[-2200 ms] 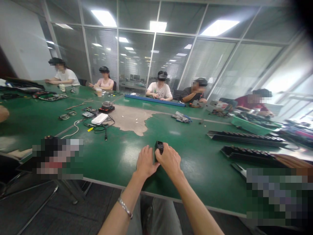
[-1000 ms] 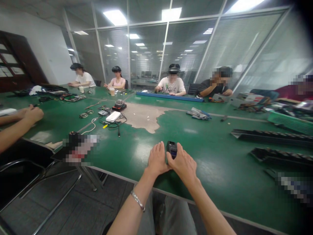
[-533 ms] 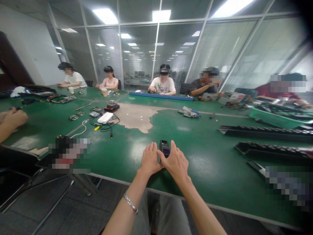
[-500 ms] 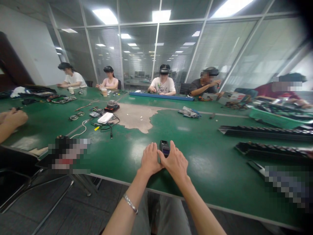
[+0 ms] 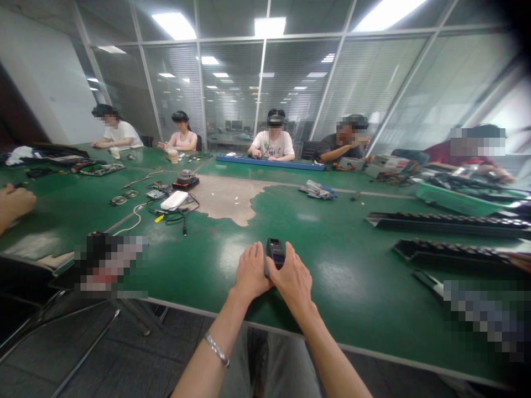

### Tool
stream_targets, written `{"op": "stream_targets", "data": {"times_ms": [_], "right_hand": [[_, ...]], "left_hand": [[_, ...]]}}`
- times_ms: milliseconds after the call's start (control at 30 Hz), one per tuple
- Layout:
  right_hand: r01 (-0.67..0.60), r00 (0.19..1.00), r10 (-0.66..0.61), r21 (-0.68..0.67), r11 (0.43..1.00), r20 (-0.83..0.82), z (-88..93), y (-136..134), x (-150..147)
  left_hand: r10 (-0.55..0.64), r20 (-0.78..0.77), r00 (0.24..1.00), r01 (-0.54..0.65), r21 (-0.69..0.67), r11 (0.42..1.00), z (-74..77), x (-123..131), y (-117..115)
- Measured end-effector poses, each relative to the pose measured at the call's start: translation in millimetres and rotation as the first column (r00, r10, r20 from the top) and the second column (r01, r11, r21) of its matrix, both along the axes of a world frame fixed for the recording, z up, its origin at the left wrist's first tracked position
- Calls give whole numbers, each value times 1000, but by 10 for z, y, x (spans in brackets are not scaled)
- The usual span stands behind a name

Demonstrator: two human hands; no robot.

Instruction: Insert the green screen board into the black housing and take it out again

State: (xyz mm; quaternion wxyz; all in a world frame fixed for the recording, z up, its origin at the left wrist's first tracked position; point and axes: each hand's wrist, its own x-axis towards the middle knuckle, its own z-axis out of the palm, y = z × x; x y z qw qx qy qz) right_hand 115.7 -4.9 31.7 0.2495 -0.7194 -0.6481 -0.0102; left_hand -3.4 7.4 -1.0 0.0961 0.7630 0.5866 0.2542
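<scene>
A small black box-shaped device (image 5: pixel 275 249) rests on the green table (image 5: pixel 352 249) in front of me, a dark bluish panel on its near part. My right hand (image 5: pixel 293 276) has its thumb at the device's left edge and its fingers along the right side, so it spans the device. My left hand (image 5: pixel 251 271) lies just left of the device with fingers stretched out and close together; its thumb side meets the right hand. The near end of the device is hidden behind my hands.
Left of centre lie a white box (image 5: pixel 174 200) with cables and a pair of glasses (image 5: pixel 123 197). Gloves (image 5: pixel 317 189) lie farther back. Black metal strips (image 5: pixel 448 220) and a green basket (image 5: pixel 468 200) are at right. Several people sit around; a co-worker's hand (image 5: pixel 16 204) shows at left.
The whole view has shifted slightly, so things appear a little farther left. Both hands keep about the same pose around the device.
</scene>
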Motion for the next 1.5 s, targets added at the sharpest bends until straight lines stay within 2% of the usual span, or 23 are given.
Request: {"op": "stream_targets", "data": {"times_ms": [133,333,667,833,1000,1133,1233,1333,1500], "right_hand": [[-17,999,19,51,999,-46,-49,-27,23],[-23,999,25,84,996,-25,9,-95,21],[-10,999,13,72,997,-40,-80,-97,46],[-29,997,37,123,992,-61,-86,-89,48],[-11,992,39,219,976,-123,59,-61,67],[43,985,3,260,965,-174,222,6,212],[111,987,-80,231,966,-139,211,44,375],[164,985,-154,139,977,-81,88,48,496],[186,982,-187,56,981,6,-65,23,514]], "left_hand": [[0,1,1000,0,6,1000,23,-5,-10],[2,5,1000,-2,-4,1000,42,-5,-16],[-61,-7,998,61,24,998,21,-1,-20],[-48,33,998,46,46,998,-28,5,6],[-29,51,998,25,62,998,-92,4,48],[-34,46,998,31,72,997,-113,-2,62],[-33,58,998,29,68,997,-104,-7,66],[-29,77,997,24,62,998,-87,-11,68],[-32,99,995,27,48,998,-58,-13,58]]}}
